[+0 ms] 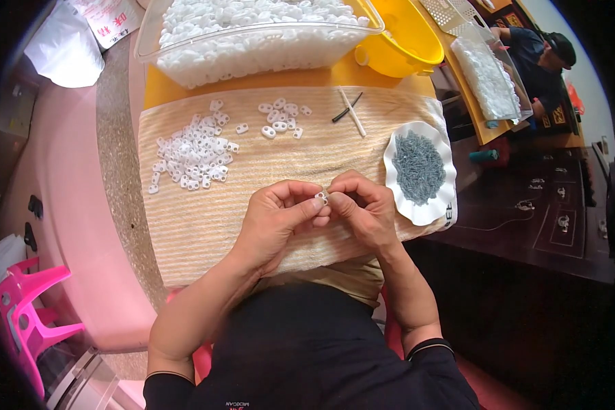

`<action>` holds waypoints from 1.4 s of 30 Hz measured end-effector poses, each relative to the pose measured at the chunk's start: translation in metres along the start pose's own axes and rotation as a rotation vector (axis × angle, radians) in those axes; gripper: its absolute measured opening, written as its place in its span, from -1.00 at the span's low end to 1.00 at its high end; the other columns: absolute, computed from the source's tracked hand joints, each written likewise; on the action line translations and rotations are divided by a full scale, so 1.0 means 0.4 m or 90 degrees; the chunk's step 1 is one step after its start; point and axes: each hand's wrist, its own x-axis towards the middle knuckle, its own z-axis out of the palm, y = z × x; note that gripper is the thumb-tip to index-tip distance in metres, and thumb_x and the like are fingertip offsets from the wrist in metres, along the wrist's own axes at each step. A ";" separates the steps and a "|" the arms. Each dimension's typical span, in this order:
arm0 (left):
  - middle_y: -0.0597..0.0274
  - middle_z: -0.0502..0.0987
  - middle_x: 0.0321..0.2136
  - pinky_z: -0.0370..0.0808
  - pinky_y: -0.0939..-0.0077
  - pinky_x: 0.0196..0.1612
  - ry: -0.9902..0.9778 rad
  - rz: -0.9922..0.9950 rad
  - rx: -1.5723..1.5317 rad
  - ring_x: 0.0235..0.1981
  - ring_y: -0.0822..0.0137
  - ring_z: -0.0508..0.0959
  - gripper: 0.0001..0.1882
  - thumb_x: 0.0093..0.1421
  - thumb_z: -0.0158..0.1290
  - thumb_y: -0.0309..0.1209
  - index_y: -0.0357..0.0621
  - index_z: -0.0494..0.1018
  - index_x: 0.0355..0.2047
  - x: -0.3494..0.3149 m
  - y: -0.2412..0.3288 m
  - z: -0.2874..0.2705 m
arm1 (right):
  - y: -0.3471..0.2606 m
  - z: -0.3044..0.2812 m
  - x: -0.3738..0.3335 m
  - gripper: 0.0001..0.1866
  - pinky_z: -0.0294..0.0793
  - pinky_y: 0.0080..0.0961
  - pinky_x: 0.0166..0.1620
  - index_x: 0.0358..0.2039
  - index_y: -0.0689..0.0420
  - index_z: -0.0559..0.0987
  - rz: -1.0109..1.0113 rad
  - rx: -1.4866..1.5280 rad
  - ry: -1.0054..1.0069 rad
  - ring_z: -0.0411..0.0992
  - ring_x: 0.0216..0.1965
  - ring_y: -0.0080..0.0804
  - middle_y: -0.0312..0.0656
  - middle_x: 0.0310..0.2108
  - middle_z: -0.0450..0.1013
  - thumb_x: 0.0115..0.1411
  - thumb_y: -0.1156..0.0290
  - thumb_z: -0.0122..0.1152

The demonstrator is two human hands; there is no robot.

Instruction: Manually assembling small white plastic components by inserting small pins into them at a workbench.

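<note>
My left hand (283,215) and my right hand (363,208) meet over the near middle of the striped cloth, fingertips pinched together. Between them is a small white plastic piece with holes (322,197), held by both; my fingers cover part of it. To the left on the cloth lies a heap of similar white two-holed plastic pieces (195,152). A smaller group of rounded white pieces (280,117) is scattered farther up. Right of my hands, a white wavy-rimmed dish (391,171) holds many small grey-blue slender pieces (419,167).
A clear tub (253,58) full of white pieces stands at the table's far side, beside a yellow basin (406,41). A white stick (353,113) and a black stick (348,108) lie crossed. Another person (543,58) sits at far right; a pink stool (37,307) stands left.
</note>
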 end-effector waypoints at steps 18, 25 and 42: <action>0.17 0.57 -0.36 0.58 0.55 -0.22 0.004 0.002 0.022 -0.37 0.43 0.58 -0.82 0.17 0.11 -0.54 -0.29 0.47 -0.21 0.002 -0.006 -0.006 | -0.004 -0.004 0.002 -0.91 0.37 -0.73 -0.33 -0.35 0.32 0.55 0.000 -0.028 -0.024 0.39 -0.39 -0.62 -0.24 -0.36 0.43 0.21 0.55 0.15; 0.16 0.57 -0.38 0.56 0.58 -0.24 0.006 0.023 0.047 -0.37 0.44 0.57 -0.82 0.16 0.12 -0.54 -0.30 0.48 -0.21 0.001 -0.013 -0.008 | -0.003 -0.008 0.001 -0.90 0.38 -0.71 -0.32 -0.36 0.31 0.54 0.010 -0.055 -0.038 0.38 -0.39 -0.61 -0.24 -0.38 0.44 0.22 0.53 0.15; 0.18 0.58 -0.42 0.54 0.60 -0.26 0.016 0.103 0.144 -0.42 0.46 0.56 -0.84 0.15 0.13 -0.54 -0.35 0.50 -0.25 -0.005 -0.021 -0.004 | -0.007 0.012 -0.008 -0.86 0.43 -0.71 -0.31 -0.34 0.29 0.53 0.096 0.053 -0.051 0.45 -0.42 -0.65 -0.29 -0.47 0.50 0.27 0.46 0.09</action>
